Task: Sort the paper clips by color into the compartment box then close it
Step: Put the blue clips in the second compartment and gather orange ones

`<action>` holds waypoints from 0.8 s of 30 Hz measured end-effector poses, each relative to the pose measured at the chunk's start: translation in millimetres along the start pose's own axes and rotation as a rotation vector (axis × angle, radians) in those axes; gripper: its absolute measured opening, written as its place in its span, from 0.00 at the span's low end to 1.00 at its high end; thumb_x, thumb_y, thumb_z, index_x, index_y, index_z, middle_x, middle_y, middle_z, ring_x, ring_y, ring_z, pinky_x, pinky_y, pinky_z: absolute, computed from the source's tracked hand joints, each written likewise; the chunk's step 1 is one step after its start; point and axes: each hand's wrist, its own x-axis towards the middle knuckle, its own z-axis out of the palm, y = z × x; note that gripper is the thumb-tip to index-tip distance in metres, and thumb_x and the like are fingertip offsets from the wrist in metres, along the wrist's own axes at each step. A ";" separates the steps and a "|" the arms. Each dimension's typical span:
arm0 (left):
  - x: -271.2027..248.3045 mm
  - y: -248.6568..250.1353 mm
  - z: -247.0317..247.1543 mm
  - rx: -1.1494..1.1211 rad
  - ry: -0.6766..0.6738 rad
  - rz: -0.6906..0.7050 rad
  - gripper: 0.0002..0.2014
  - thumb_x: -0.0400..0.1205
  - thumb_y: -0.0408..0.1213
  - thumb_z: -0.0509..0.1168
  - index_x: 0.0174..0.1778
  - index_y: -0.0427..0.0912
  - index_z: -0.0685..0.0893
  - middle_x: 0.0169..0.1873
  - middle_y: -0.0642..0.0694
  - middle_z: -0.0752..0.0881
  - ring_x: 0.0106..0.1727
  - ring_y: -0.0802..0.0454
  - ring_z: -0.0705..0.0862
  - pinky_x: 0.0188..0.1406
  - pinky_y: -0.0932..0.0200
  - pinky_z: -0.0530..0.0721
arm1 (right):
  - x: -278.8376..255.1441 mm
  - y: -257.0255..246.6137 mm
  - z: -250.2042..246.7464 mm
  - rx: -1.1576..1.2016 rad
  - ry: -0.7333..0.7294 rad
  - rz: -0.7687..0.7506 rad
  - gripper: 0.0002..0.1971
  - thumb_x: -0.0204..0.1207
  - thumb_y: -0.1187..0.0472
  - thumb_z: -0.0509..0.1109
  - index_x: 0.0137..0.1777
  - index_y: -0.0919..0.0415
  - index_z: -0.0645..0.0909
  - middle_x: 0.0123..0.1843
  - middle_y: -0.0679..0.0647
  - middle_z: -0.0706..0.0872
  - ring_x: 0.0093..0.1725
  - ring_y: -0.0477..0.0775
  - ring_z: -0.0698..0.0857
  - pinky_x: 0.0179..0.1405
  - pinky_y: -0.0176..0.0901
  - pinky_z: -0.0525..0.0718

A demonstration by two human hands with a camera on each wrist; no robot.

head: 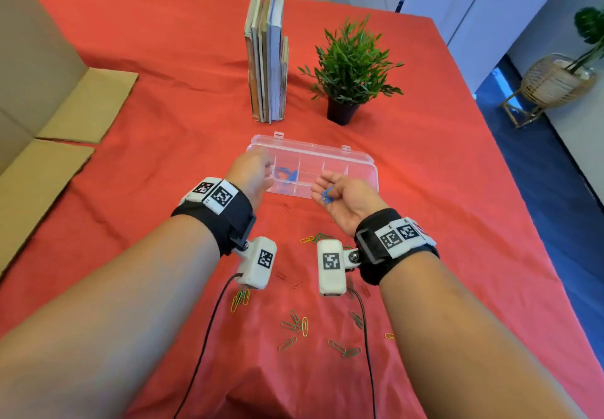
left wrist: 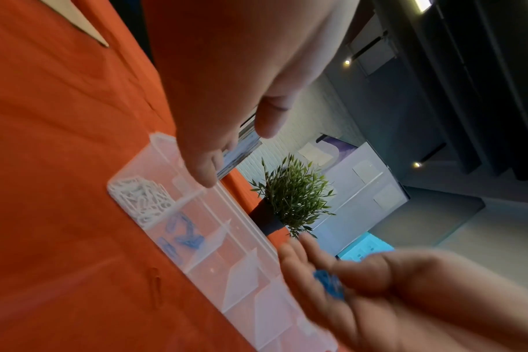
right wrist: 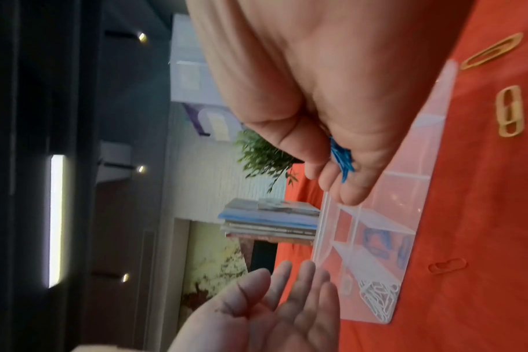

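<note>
The clear compartment box [head: 340, 173] lies open on the red cloth, its lid [head: 313, 150] flat behind it. White clips [left wrist: 139, 200] fill its left end compartment, and blue clips [left wrist: 183, 234] lie in the one beside it. My left hand [head: 258, 170] hovers over the box's left end, fingers [right wrist: 290, 285] straight, holding nothing. My right hand [head: 327, 188] is palm up at the box's front edge, fingers curled around a bunch of blue clips [head: 327, 195], also visible as blue clips [right wrist: 341, 157] in the right wrist view. Green clips [head: 289, 325], yellow clips [head: 240, 299] and red clips [head: 281, 275] lie loose nearer me.
Upright books [head: 266, 59] and a potted plant [head: 351, 69] stand behind the box. Cardboard flaps [head: 65, 118] lie at the left. Two yellow clips [right wrist: 509, 112] and a red clip [right wrist: 446, 266] lie just in front of the box. Camera cables [head: 209, 337] trail over the cloth.
</note>
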 end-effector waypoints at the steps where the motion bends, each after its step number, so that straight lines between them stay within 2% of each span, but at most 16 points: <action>1: -4.3 -3.4 -8.3 0.080 0.010 0.028 0.18 0.82 0.28 0.56 0.68 0.35 0.75 0.50 0.44 0.77 0.47 0.49 0.77 0.38 0.62 0.75 | 3.6 -0.7 9.2 -0.053 0.003 -0.030 0.28 0.73 0.84 0.38 0.71 0.82 0.64 0.51 0.75 0.77 0.64 0.74 0.78 0.71 0.55 0.75; 2: -7.9 -8.3 -17.6 0.166 0.020 0.051 0.18 0.81 0.27 0.57 0.68 0.33 0.75 0.46 0.45 0.79 0.44 0.49 0.78 0.37 0.61 0.74 | 7.6 -1.4 19.4 -0.115 0.008 -0.057 0.28 0.74 0.84 0.39 0.73 0.82 0.63 0.48 0.72 0.78 0.64 0.73 0.79 0.63 0.50 0.79; 4: -13.1 -21.9 -36.6 0.279 0.056 0.077 0.17 0.80 0.26 0.58 0.66 0.36 0.78 0.39 0.47 0.81 0.37 0.52 0.77 0.37 0.58 0.75 | 20.1 -2.8 33.6 -0.222 0.016 -0.116 0.27 0.74 0.85 0.41 0.73 0.81 0.64 0.39 0.59 0.74 0.44 0.60 0.80 0.41 0.40 0.78; 5: -15.2 -28.7 -48.1 0.319 0.080 0.077 0.18 0.80 0.27 0.58 0.66 0.37 0.78 0.41 0.47 0.83 0.39 0.52 0.78 0.41 0.57 0.77 | 29.2 -2.7 40.4 -0.259 0.022 -0.138 0.27 0.74 0.85 0.41 0.72 0.81 0.65 0.37 0.56 0.72 0.37 0.55 0.76 0.34 0.36 0.74; 6: -17.4 -34.7 -58.9 0.366 0.105 0.073 0.18 0.80 0.27 0.58 0.66 0.38 0.79 0.45 0.45 0.84 0.43 0.51 0.79 0.46 0.57 0.78 | 38.5 -1.4 46.7 -0.312 0.034 -0.160 0.27 0.74 0.85 0.43 0.72 0.80 0.66 0.37 0.55 0.72 0.36 0.53 0.75 0.32 0.34 0.73; 7: -18.0 -40.4 -70.3 0.409 0.134 0.074 0.17 0.81 0.28 0.58 0.66 0.38 0.79 0.48 0.43 0.84 0.46 0.51 0.79 0.50 0.57 0.77 | 47.0 -0.1 52.8 -0.390 0.044 -0.176 0.26 0.74 0.85 0.45 0.71 0.79 0.68 0.38 0.54 0.75 0.38 0.52 0.77 0.32 0.33 0.73; 9: -18.4 -48.6 -92.0 0.487 0.184 0.074 0.15 0.81 0.29 0.58 0.63 0.38 0.81 0.54 0.38 0.85 0.49 0.48 0.81 0.51 0.56 0.78 | 53.0 -0.2 66.1 -0.589 0.034 -0.224 0.26 0.74 0.83 0.49 0.71 0.74 0.72 0.43 0.50 0.80 0.43 0.49 0.79 0.40 0.34 0.77; 10: -19.7 -50.5 -101.2 0.519 0.202 0.074 0.14 0.81 0.28 0.59 0.62 0.37 0.81 0.57 0.36 0.85 0.51 0.45 0.83 0.52 0.54 0.80 | 55.5 0.8 71.1 -0.686 0.014 -0.253 0.26 0.74 0.82 0.50 0.71 0.72 0.73 0.48 0.51 0.83 0.46 0.48 0.79 0.49 0.39 0.79; 12: -20.3 -53.5 -117.0 0.584 0.232 0.086 0.14 0.80 0.26 0.60 0.60 0.37 0.83 0.59 0.35 0.86 0.58 0.39 0.85 0.57 0.51 0.81 | 57.9 2.4 76.9 -0.812 0.008 -0.278 0.29 0.74 0.83 0.49 0.73 0.68 0.73 0.62 0.56 0.81 0.61 0.52 0.79 0.67 0.45 0.75; 14: -20.4 -58.0 -128.7 0.626 0.258 0.097 0.14 0.78 0.24 0.60 0.57 0.36 0.84 0.56 0.34 0.87 0.58 0.39 0.86 0.55 0.55 0.80 | 60.1 4.2 75.6 -0.853 0.067 -0.324 0.30 0.72 0.82 0.49 0.73 0.67 0.73 0.70 0.60 0.79 0.71 0.56 0.76 0.75 0.49 0.72; 15: -20.7 -60.7 -133.0 0.639 0.272 0.108 0.14 0.77 0.23 0.60 0.56 0.36 0.85 0.54 0.35 0.88 0.55 0.40 0.86 0.52 0.57 0.79 | 59.4 4.9 73.1 -0.836 0.106 -0.349 0.29 0.72 0.81 0.50 0.71 0.66 0.75 0.68 0.61 0.82 0.69 0.58 0.79 0.72 0.51 0.75; 17: -22.3 -65.2 -137.4 0.659 0.292 0.114 0.14 0.76 0.22 0.61 0.52 0.37 0.87 0.49 0.37 0.89 0.45 0.46 0.85 0.48 0.61 0.77 | 55.7 7.0 65.9 -0.758 0.138 -0.365 0.22 0.73 0.77 0.54 0.59 0.62 0.81 0.52 0.58 0.86 0.50 0.55 0.85 0.53 0.50 0.84; 18: -22.7 -66.7 -138.3 0.665 0.291 0.109 0.14 0.75 0.23 0.61 0.50 0.38 0.88 0.46 0.38 0.89 0.43 0.49 0.83 0.46 0.61 0.77 | 52.7 8.5 61.8 -0.755 0.134 -0.356 0.17 0.73 0.76 0.55 0.50 0.59 0.82 0.45 0.56 0.85 0.40 0.52 0.83 0.41 0.46 0.85; 20: -21.4 -68.8 -138.2 0.686 0.290 0.104 0.12 0.75 0.24 0.62 0.47 0.41 0.88 0.42 0.39 0.89 0.40 0.50 0.82 0.44 0.61 0.77 | 46.2 13.9 53.2 -0.846 0.097 -0.318 0.16 0.75 0.75 0.56 0.38 0.55 0.79 0.37 0.55 0.84 0.30 0.49 0.79 0.26 0.37 0.80; 22: -21.4 -69.8 -136.3 0.752 0.280 0.099 0.10 0.76 0.27 0.65 0.48 0.40 0.89 0.42 0.39 0.89 0.39 0.47 0.83 0.43 0.63 0.76 | 40.6 24.9 44.9 -0.985 0.057 -0.295 0.16 0.75 0.74 0.57 0.36 0.55 0.81 0.36 0.55 0.86 0.30 0.51 0.82 0.25 0.36 0.81; 24: -22.9 -71.0 -135.1 0.845 0.255 0.093 0.09 0.76 0.29 0.67 0.48 0.41 0.90 0.45 0.40 0.91 0.44 0.44 0.87 0.44 0.65 0.75 | 37.2 37.7 39.0 -1.260 0.037 -0.324 0.15 0.73 0.72 0.60 0.44 0.60 0.87 0.45 0.58 0.90 0.43 0.59 0.88 0.44 0.44 0.87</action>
